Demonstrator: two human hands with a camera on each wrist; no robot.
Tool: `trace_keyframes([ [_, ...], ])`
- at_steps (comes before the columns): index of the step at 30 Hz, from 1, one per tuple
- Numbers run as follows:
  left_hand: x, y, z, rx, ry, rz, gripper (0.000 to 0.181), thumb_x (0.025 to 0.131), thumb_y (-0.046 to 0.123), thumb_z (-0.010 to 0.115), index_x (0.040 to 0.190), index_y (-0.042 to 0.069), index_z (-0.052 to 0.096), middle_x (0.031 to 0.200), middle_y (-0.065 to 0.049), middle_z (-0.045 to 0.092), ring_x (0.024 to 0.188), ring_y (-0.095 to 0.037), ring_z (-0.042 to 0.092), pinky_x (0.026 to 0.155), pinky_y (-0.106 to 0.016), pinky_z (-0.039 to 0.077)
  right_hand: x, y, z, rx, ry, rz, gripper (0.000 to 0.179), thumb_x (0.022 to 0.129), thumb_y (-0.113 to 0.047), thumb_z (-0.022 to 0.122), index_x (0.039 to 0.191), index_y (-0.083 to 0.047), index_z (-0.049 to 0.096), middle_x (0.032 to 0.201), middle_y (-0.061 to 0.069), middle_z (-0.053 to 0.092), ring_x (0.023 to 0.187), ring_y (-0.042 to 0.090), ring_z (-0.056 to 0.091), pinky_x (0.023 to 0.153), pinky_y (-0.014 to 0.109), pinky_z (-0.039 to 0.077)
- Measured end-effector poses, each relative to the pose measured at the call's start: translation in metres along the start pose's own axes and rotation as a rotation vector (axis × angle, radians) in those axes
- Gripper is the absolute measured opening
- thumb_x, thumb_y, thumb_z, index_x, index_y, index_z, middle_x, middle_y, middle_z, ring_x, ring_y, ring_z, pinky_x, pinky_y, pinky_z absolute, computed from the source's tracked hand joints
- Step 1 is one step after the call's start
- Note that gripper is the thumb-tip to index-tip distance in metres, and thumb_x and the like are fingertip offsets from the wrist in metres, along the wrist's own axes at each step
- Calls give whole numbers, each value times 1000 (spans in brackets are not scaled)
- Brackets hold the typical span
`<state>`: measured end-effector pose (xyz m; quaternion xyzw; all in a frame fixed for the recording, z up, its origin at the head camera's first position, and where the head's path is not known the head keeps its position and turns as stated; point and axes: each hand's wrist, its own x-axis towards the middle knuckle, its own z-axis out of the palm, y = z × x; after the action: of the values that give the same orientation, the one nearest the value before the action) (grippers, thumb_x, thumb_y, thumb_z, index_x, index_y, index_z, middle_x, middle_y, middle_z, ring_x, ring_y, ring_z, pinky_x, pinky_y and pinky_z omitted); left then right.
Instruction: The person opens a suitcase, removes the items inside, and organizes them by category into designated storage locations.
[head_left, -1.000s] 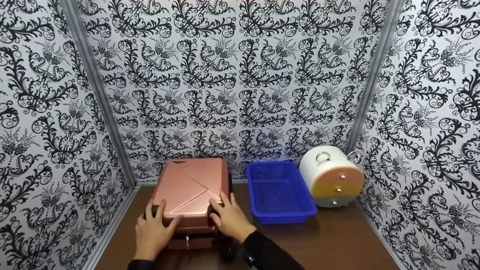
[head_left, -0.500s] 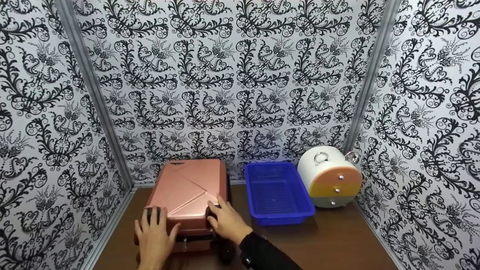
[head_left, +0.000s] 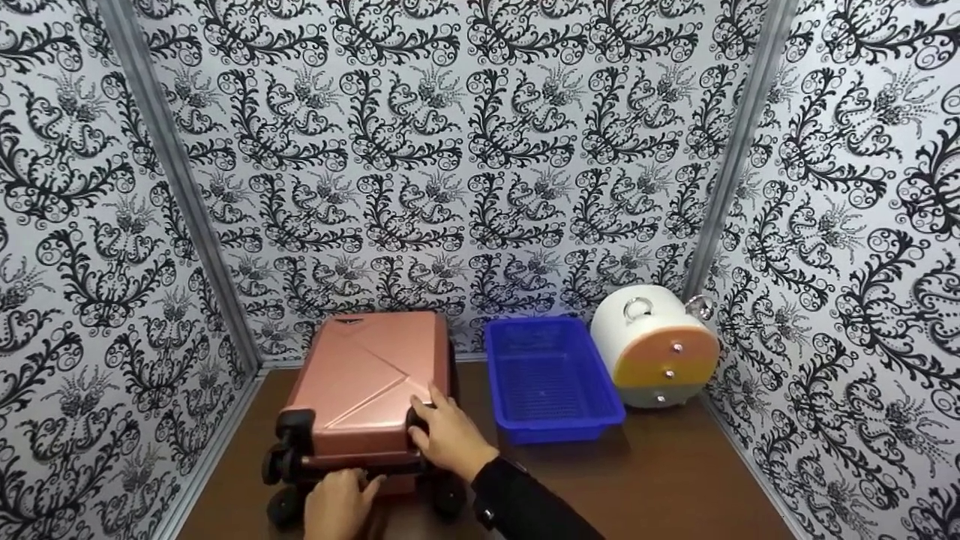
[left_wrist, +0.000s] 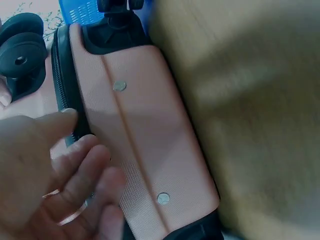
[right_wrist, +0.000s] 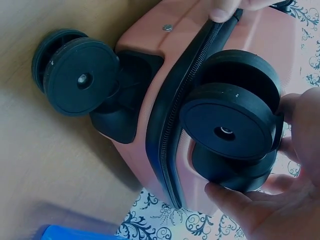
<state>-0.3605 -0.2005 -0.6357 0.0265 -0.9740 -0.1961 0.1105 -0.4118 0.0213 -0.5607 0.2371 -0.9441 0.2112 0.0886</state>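
Observation:
A rose-pink hard-shell suitcase (head_left: 367, 375) lies flat, its black wheels facing me. My left hand (head_left: 337, 504) is at the zipper along the suitcase's near side. In the left wrist view its fingers curl at the black zipper band (left_wrist: 64, 75), and the zipper pull appears to be pinched there, mostly hidden by the fingers. My right hand (head_left: 454, 439) holds the upper right wheel (right_wrist: 227, 120) at its black mount, thumb on one side and fingers on the other. A lower wheel (right_wrist: 80, 77) shows beside it.
A blue plastic basket (head_left: 555, 433) stands right of the suitcase. Farther right is a white rounded drawer box (head_left: 652, 345) with coloured drawer fronts and ring handles. Patterned walls (head_left: 480, 187) enclose the brown table (head_left: 600, 495) at the back and sides.
My left hand has left the suitcase's upper left wheel and moved down and right to the zipper. My right hand has stayed at the upper right wheel.

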Motion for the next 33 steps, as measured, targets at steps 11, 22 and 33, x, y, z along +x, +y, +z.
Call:
trace_keyframes([
  [11, 0, 0, -17, 54, 37, -17, 27, 91, 27, 89, 76, 13, 71, 72, -5, 73, 65, -30, 72, 62, -53, 56, 2, -1, -2, 8, -15, 47, 59, 111, -39, 64, 166, -22, 52, 182, 17, 30, 147, 61, 54, 116, 67, 52],
  [22, -4, -10, -20, 22, -49, -40, 22, 102, 28, 74, 91, 10, 79, 83, -13, 80, 70, -37, 75, 64, -58, 57, 4, -5, -2, -65, 14, 76, 60, 108, -43, 67, 165, -26, 54, 180, 13, 38, 140, 51, 64, 107, 64, 58],
  [33, -8, -53, -32, 4, -83, -183, 30, 108, 31, 62, 102, 3, 70, 89, -21, 77, 80, -47, 74, 74, -66, 57, 1, -6, -1, -104, 17, 75, 61, 107, -45, 68, 164, -26, 56, 178, 13, 41, 129, 41, 73, 101, 57, 62],
])
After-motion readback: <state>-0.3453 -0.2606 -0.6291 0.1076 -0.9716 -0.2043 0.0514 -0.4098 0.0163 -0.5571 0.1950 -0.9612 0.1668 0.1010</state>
